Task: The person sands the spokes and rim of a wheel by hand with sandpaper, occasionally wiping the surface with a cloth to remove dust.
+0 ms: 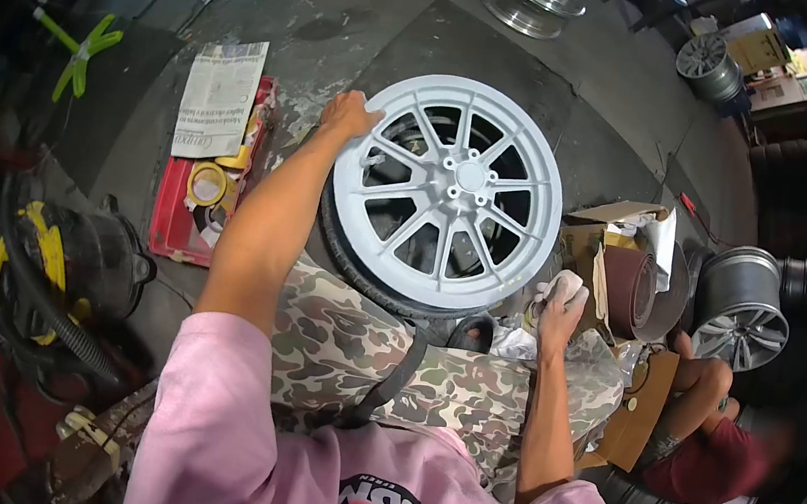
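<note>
A light grey multi-spoke wheel rim (470,177) lies face up on a black tyre (347,263) in front of me. My left hand (350,115) grips the rim's upper left edge, its fingers bent over the outer lip. Near the rim's lower right edge, my right hand (561,307) is closed around a whitish, dusty piece, perhaps a pad or cloth. That hand is just off the rim, above crumpled white material (514,343).
A red tray (171,213) with newspaper (221,99) and yellow tape (207,185) sits left. Cardboard boxes and a brown abrasive roll (627,290) stand right. A black-yellow vacuum (70,261) is at far left. Another person (711,451) crouches at right near more rims (745,304).
</note>
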`<state>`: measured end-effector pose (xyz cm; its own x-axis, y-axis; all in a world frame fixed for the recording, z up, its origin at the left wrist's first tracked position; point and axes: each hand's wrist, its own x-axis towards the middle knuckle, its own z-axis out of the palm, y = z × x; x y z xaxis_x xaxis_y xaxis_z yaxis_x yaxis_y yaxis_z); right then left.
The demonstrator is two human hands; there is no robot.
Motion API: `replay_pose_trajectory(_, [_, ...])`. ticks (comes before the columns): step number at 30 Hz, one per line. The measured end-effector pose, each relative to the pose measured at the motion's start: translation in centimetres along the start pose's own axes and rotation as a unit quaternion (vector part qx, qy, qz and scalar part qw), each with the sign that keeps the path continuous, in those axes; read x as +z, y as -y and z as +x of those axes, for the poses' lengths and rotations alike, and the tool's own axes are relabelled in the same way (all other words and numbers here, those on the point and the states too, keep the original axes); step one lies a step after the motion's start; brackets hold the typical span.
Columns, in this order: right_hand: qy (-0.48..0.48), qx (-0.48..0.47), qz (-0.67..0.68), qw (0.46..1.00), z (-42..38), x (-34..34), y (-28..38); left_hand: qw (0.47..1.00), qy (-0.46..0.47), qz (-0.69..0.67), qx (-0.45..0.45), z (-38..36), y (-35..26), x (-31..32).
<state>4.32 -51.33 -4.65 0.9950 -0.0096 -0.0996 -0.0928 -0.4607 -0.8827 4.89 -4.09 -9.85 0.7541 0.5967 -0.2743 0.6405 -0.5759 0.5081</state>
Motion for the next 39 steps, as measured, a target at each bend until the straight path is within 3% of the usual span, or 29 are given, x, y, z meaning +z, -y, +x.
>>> replay_pose_trajectory(1, [0.004,-0.001,-0.004,1.0,-0.5,0.2,0.3,1.0,0.001,-0.003,-0.004,-0.6,0.3,0.3])
replay_pose_trajectory(3, [-0.001,-0.151,-0.13,0.98,-1.5,1.5,1.3,0.999,0.002,0.034,-0.016,-1.1,0.1,0.7])
replay_pose_trajectory(4, [0.0,-0.163,-0.124,0.979,-3.1,3.0,3.5,0.999,-0.04,0.021,-0.024,-1.1,0.4,2.2])
replay_pose_trajectory(5, [0.079,-0.081,-0.077,0.991,-3.8,3.8,4.0,0.999,-0.041,0.02,-0.023,-1.5,0.3,2.9])
replay_pose_trajectory(7, [0.085,-0.183,-0.18,0.963,-4.7,6.2,3.5,0.99,-0.108,-0.073,-0.052,-2.8,-0.3,3.7])
replay_pose_trajectory(8, [0.087,-0.184,-0.181,0.962,-4.8,7.0,3.5,0.99,-0.106,-0.071,-0.056,-3.1,-0.3,3.5])
replay_pose_trajectory(10, [0.173,-0.277,-0.245,0.913,-4.7,8.6,3.7,0.99,-0.108,-0.071,-0.059,-3.4,-0.5,3.1])
replay_pose_trajectory(11, [0.177,-0.276,-0.247,0.912,-4.4,9.4,3.7,0.99,-0.111,-0.068,-0.061,-3.6,-0.4,3.0])
replay_pose_trajectory(14, [0.169,-0.423,-0.317,0.832,-2.7,11.8,3.7,0.99,-0.107,-0.061,-0.065,-3.7,-0.7,2.7])
replay_pose_trajectory(18, [0.177,-0.458,-0.407,0.77,-0.9,15.5,2.8,0.99,-0.105,-0.073,-0.065,-3.6,-0.4,2.8])
replay_pose_trajectory(19, [0.181,-0.459,-0.405,0.77,-1.3,15.9,3.1,0.99,-0.1,-0.078,-0.062,-3.6,-0.5,2.7])
replay_pose_trajectory(21, [0.216,-0.354,-0.458,0.786,-2.2,15.9,3.3,0.99,-0.093,-0.085,-0.061,-3.6,-0.4,2.8])
replay_pose_trajectory(23, [0.197,-0.377,-0.46,0.78,-2.7,14.9,1.9,0.991,-0.091,-0.083,-0.052,-3.4,-0.4,2.8])
replay_pose_trajectory(25, [0.276,-0.361,-0.459,0.764,-2.6,13.9,1.7,0.99,-0.094,-0.087,-0.052,-3.3,-0.5,2.9])
replay_pose_trajectory(29, [0.201,-0.428,-0.427,0.771,-1.9,14.4,1.0,0.991,-0.102,-0.084,-0.038,-3.1,-0.2,3.4])
replay_pose_trajectory(31, [0.214,-0.328,-0.435,0.811,-1.2,16.7,1.1,0.991,-0.098,-0.084,-0.041,-3.3,-0.1,3.3])
replay_pose_trajectory(33, [0.205,-0.322,-0.461,0.801,-1.6,16.7,0.9,0.991,-0.097,-0.085,-0.041,-3.2,-0.6,2.9])
replay_pose_trajectory(35, [0.286,-0.333,-0.446,0.78,-2.1,15.2,2.0,0.987,-0.121,-0.088,-0.05,-3.9,-0.8,2.8])
replay_pose_trajectory(37, [0.277,-0.311,-0.423,0.805,-2.6,14.6,2.4,0.989,-0.114,-0.089,-0.045,-3.5,-0.8,3.0])
replay_pose_trajectory(39, [0.189,-0.373,-0.364,0.832,-2.1,14.8,1.3,0.989,-0.107,-0.087,-0.046,-3.5,-0.6,3.3])
